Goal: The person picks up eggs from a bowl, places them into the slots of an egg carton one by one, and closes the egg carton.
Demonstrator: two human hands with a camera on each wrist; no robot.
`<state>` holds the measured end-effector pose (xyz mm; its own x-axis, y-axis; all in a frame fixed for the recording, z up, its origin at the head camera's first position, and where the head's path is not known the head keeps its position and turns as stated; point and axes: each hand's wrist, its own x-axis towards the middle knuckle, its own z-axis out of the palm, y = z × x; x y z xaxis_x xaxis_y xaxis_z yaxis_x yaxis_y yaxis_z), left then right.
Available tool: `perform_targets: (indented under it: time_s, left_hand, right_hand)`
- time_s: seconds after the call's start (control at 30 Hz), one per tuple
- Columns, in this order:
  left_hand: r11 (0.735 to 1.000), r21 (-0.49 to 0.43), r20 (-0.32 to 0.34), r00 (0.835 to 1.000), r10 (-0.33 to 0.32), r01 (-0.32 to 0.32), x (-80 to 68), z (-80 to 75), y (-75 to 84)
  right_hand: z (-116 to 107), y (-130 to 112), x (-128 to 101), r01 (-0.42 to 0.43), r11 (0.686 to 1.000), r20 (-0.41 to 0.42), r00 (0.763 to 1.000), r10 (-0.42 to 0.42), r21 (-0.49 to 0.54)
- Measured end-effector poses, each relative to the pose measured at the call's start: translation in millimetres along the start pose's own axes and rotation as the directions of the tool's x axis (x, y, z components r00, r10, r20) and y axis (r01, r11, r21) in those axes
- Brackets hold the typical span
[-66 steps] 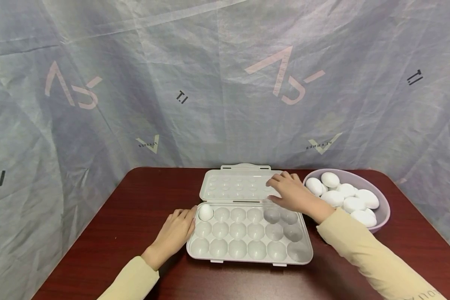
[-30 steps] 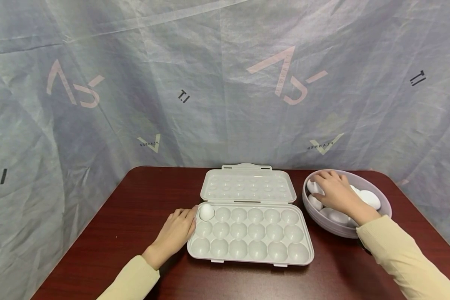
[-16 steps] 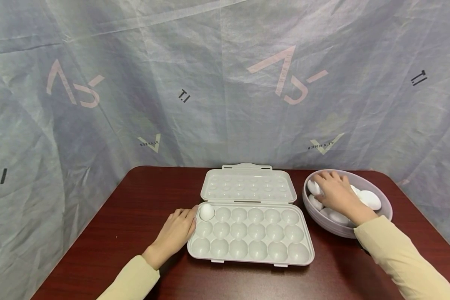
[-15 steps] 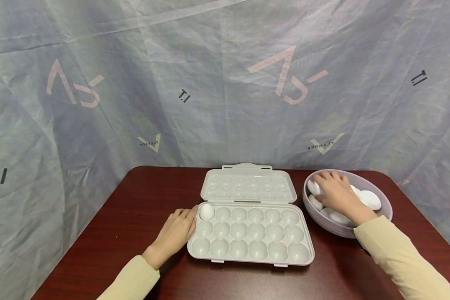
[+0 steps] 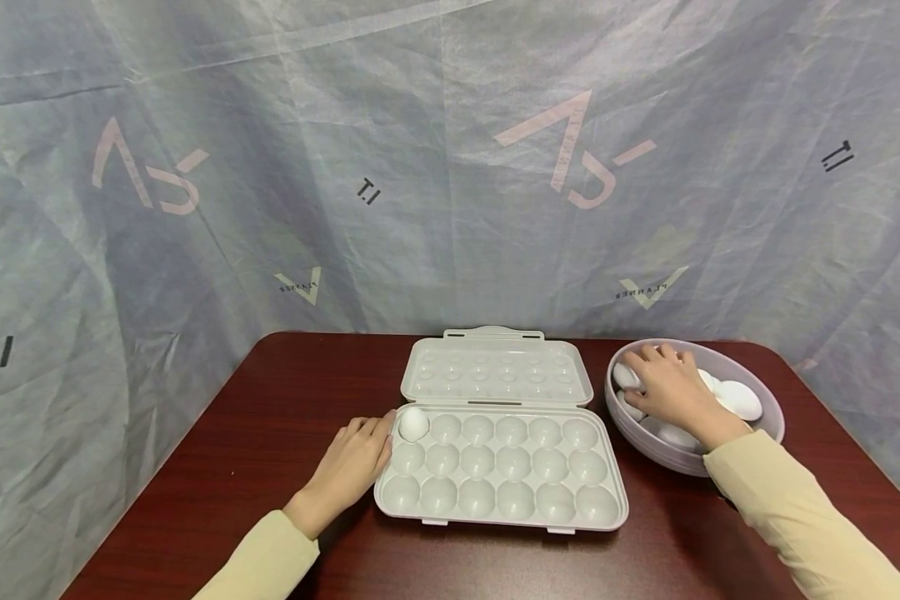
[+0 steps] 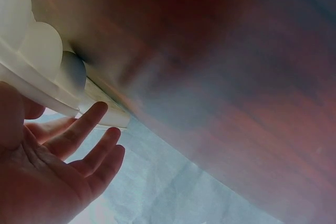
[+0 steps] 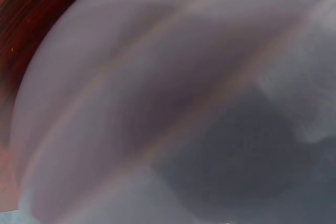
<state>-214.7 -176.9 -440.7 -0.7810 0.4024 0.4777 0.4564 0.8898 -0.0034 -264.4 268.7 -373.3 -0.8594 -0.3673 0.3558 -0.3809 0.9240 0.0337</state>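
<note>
An open white plastic egg tray [image 5: 495,467] lies on the table, its cups in three rows. One white egg [image 5: 414,424] sits in its far-left cup; the other cups hold nothing. My left hand [image 5: 348,467] rests against the tray's left edge, fingers loosely extended; the left wrist view shows the fingertips [image 6: 100,109] right at the rim. In the pale purple bowl [image 5: 660,454] at the right, my right hand [image 5: 675,392] pinches a white egg [image 5: 627,377] between thumb and fingers. The right wrist view shows mostly the bowl's blurred outer wall [image 7: 79,93].
Several more white eggs [image 5: 738,400] lie in the bowl, partly hidden by the right hand. The tray's lid [image 5: 495,375] lies folded back behind it. A dark red table [image 5: 285,392] ends at a grey printed sheet [image 5: 450,167] behind.
My right hand has gone from above the tray to the bowl and its fingers have closed round an egg, which has shifted slightly. The left hand has stayed put.
</note>
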Motion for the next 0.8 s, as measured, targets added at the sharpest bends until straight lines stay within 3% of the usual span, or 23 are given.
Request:
perform_targets:
  time_s: [0.3,0.8]
  left_hand:
    - [1.0,-0.007,0.002,1.0,-0.002,0.002,0.0,0.3,-0.2]
    - [1.0,-0.017,-0.004,1.0,0.006,-0.006,-0.4,0.0,-0.5]
  right_hand:
    - [0.9,0.1,-1.0,-0.007,1.0,0.033,0.999,0.007,0.006]
    - [3.3,1.3,1.2,-0.006,0.999,-0.013,1.0,0.007,0.032]
